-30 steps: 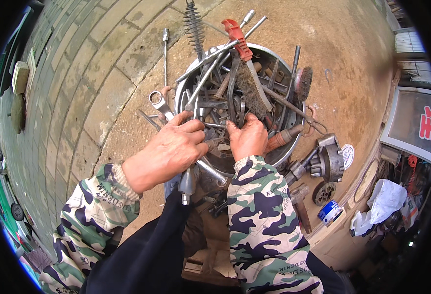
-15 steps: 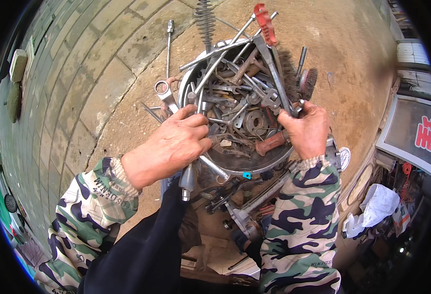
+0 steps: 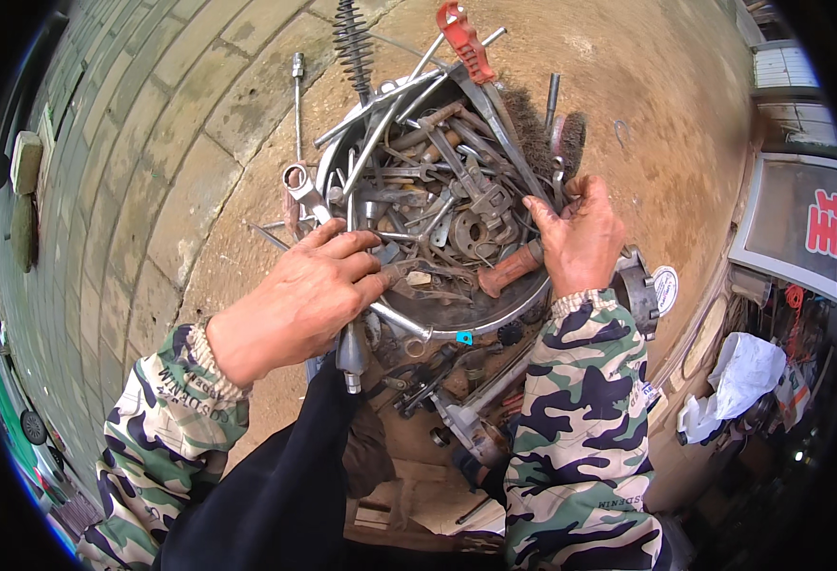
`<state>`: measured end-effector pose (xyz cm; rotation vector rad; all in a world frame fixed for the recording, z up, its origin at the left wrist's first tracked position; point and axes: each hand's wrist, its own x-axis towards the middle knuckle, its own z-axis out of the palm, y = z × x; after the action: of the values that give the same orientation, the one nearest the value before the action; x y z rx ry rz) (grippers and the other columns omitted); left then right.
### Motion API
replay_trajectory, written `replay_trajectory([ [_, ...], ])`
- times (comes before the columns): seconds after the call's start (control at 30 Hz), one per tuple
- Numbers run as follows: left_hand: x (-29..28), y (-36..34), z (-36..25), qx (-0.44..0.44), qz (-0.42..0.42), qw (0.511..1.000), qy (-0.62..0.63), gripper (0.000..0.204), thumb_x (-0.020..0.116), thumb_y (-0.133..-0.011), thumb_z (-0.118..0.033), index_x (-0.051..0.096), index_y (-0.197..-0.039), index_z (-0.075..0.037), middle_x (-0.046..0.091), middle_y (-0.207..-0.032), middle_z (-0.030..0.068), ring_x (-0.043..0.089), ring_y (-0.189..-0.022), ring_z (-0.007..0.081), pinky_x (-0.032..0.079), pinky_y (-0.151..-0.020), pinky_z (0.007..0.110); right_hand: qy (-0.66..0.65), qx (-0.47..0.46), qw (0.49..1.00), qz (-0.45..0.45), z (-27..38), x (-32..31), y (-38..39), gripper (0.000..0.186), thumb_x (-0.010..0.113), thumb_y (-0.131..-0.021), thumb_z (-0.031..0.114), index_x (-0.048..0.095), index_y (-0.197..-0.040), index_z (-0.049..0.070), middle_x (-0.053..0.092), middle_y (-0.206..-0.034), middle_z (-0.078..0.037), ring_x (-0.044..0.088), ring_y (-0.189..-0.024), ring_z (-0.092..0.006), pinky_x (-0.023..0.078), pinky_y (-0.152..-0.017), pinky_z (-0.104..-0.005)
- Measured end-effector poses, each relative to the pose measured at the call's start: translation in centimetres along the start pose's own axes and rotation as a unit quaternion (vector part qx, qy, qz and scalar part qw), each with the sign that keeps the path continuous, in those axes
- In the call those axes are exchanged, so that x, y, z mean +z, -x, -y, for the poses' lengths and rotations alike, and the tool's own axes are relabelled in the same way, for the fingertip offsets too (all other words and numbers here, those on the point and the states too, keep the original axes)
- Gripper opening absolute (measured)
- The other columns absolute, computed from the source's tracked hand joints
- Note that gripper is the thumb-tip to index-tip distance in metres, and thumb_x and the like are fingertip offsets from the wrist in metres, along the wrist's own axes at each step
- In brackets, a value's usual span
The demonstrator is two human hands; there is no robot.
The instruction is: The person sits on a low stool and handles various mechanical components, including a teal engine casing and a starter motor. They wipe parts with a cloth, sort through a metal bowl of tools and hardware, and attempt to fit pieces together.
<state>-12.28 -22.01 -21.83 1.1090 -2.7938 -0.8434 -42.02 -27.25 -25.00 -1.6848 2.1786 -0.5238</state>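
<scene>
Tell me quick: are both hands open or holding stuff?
Left hand: curled at the basin; can't tell if it grips anything.
Right hand: partly curled; can't tell if it holds anything.

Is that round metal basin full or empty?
Mostly full: the round metal basin holds a heap of metal tools, though a strip of bare wall shows at its near side.

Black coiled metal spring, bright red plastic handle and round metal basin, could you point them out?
Black coiled metal spring [image 3: 353,51]: head view, middle of its coils.
Bright red plastic handle [image 3: 469,48]: head view, middle of its grip.
Round metal basin [image 3: 466,313]: head view, bare inner wall, near side.
</scene>
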Motion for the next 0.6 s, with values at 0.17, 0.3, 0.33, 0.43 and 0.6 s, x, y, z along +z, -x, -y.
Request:
replay_trajectory([
  [0.17,-1.2,-0.4,-0.6,0.0,0.035,0.999,0.01,0.046,0.068,-0.073,-0.005,0.068,-0.119,0.001,0.067,-0.125,0.0155,0.05,-0.138,0.0359,0.035,-0.118,0.054,0.01,-0.028,0.999,-0.016,-0.7,0.4,0.9,0.035,0.088,-0.078,0.019,0.06,-0.092,0.003,0.062,-0.072,-0.013,0.062,-0.065,-0.0317,0.049,-0.063,-0.0413],
  [0.3,-1.0,-0.1,-0.4,-0.01,0.03,0.999,0.041,0.045,0.067,-0.074,-0.004,0.068,-0.118,0.001,0.067,-0.126,0.0146,0.052,-0.136,0.036,0.036,-0.118,0.054,-0.031,-0.001,1.0,0.004,-0.7,0.2,2.2,0.026,0.082,-0.083,0.014,0.064,-0.096,0.003,0.067,-0.087,-0.015,0.067,-0.075,-0.0348,0.052,-0.067,-0.0452],
  [0.33,-0.8,0.1,-0.3,-0.015,0.03,0.998,0.045,0.044,0.067,-0.074,-0.004,0.068,-0.118,0.001,0.068,-0.126,0.0142,0.053,-0.135,0.036,0.037,-0.117,0.054,-0.048,-0.012,0.998,-0.025,-1.0,0.6,2.7,0.025,0.082,-0.083,0.013,0.064,-0.097,0.003,0.066,-0.086,-0.014,0.067,-0.074,-0.0339,0.052,-0.067,-0.045],
  [0.43,-0.5,0.1,-0.3,-0.02,0.017,0.999,0.046,0.042,0.066,-0.075,-0.003,0.068,-0.117,0.001,0.068,-0.125,0.0131,0.055,-0.134,0.0356,0.04,-0.115,0.053,-0.078,-0.013,0.993,-0.091,-1.7,0.0,3.3,0.028,0.077,-0.086,0.008,0.065,-0.11,0.0,0.067,-0.1,-0.016,0.067,-0.084,-0.0332,0.053,-0.076,-0.0433],
  [0.6,-0.6,-0.3,-0.4,-0.017,0.001,0.999,0.041,0.04,0.065,-0.076,-0.001,0.069,-0.116,0.001,0.069,-0.123,0.0136,0.056,-0.131,0.0351,0.041,-0.113,0.052,0.031,-0.051,0.996,-0.071,-4.0,-1.5,0.7,0.059,0.077,-0.086,0.025,0.058,-0.133,-0.007,0.063,-0.127,-0.025,0.06,-0.12,-0.0413,0.048,-0.101,-0.047],
])
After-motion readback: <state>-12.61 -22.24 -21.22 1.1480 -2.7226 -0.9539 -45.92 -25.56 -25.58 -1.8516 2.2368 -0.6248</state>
